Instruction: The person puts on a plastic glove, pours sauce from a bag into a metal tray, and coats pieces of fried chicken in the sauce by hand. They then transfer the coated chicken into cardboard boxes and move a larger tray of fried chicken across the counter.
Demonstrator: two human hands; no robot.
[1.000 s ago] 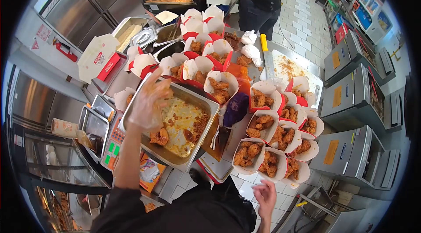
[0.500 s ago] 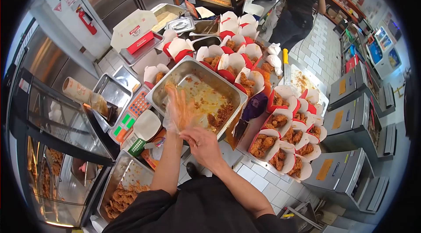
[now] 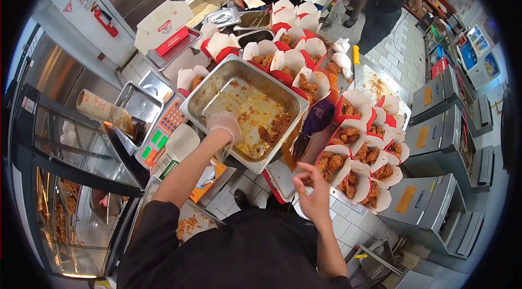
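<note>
My left hand (image 3: 222, 125), in a clear plastic glove, is curled over the near-left rim of a deep metal pan (image 3: 247, 165). Its fingers are largely hidden inside the pan. Oily brown crumbs and yellowish liquid coat the pan's bottom. My bare right hand (image 3: 312, 194) is off the pan's near-right corner, fingers apart and holding nothing. Right beside it stand several red-and-white paper boxes (image 3: 359, 180) of fried chicken. A dark purple cloth or bag (image 3: 318, 116) lies between the pan and these boxes.
More chicken boxes (image 3: 291, 63) line the pan's far side. A yellow-handled knife (image 3: 356, 66) lies beyond. A scale (image 3: 163, 126) and a metal tray (image 3: 136, 107) are left, near a glass display case (image 3: 81, 142). Another person (image 3: 389, 3) stands in the aisle.
My right hand has left my left wrist and moved right, its fingers spreading. The left hand has lowered from spread fingers to the pan's near-left rim. The pan has tilted slightly.
</note>
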